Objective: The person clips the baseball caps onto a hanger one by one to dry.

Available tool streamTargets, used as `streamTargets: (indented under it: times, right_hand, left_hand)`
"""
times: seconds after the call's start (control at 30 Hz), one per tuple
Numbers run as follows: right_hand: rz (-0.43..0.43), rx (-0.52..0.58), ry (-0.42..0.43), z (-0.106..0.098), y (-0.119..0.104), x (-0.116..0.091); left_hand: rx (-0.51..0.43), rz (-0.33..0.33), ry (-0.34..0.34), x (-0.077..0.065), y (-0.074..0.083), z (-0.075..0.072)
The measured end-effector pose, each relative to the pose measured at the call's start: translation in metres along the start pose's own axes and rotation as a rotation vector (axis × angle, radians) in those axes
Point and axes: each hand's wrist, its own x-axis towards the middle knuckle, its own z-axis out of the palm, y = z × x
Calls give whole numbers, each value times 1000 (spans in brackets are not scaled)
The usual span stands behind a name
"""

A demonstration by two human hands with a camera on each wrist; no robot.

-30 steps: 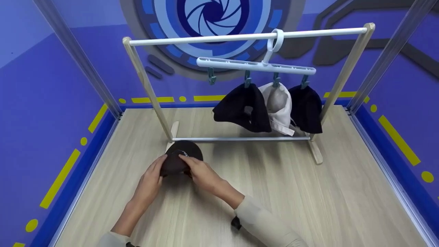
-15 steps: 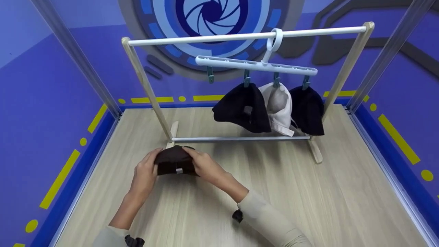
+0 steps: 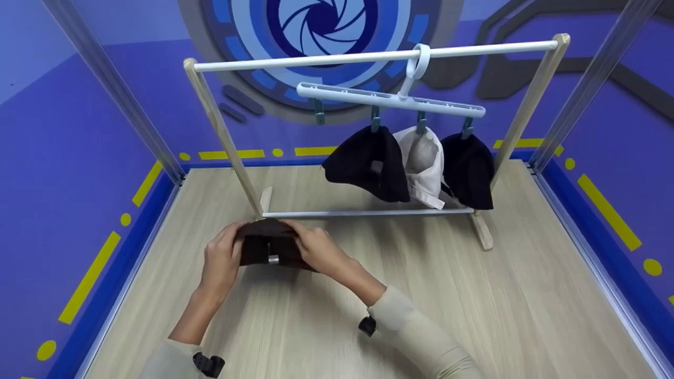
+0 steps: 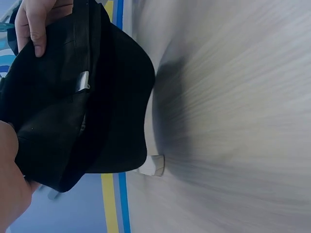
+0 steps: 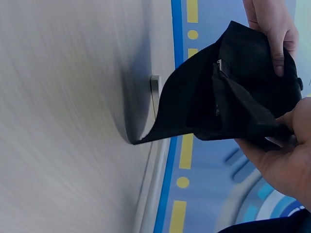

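Note:
A dark baseball cap (image 3: 266,231) is held up just in front of the rack's left foot, its back strap and small silver buckle (image 4: 83,81) facing me. My left hand (image 3: 220,258) grips one side of it, and my right hand (image 3: 325,252) grips the other. In the left wrist view the thumb of the right hand (image 4: 36,24) lies on the crown. The right wrist view has the brim (image 5: 170,102) pointing down toward the tabletop, while my right hand (image 5: 291,155) pinches the cap's edge. The fingers on the cap's far side are partly hidden.
Behind stands a wooden rack (image 3: 221,131) with a white top rail (image 3: 316,61). A pale blue clip hanger (image 3: 389,100) hangs from it, tilted down to the right. Clipped on are a black cap (image 3: 363,163), a white cap (image 3: 424,158) and another black cap (image 3: 468,168). The leftmost clip (image 3: 319,113) holds nothing.
The cap has been turned and tipped, so its back opening and buckle now show instead of the crown's lettered front. Both hands have shifted their hold along its sides.

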Motion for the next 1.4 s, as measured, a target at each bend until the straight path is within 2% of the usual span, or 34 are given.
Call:
streamTargets:
  times: [0.13, 0.37, 0.8, 1.17, 1.4]
  right_hand:
    - [-2, 11, 10, -4, 0, 2]
    - [15, 46, 73, -13, -2, 5]
    - [-17, 108, 137, -23, -1, 7]
    - [-24, 114, 142, -28, -2, 6]
    - [-12, 133, 160, -32, -1, 4]
  left_hand:
    - [-34, 6, 5, 4, 6, 1]
    - [-65, 64, 13, 9, 15, 4]
    - [-84, 82, 21, 11, 24, 10]
    - [-99, 91, 47, 10, 27, 12]
    - [-119, 126, 50, 13, 31, 16]
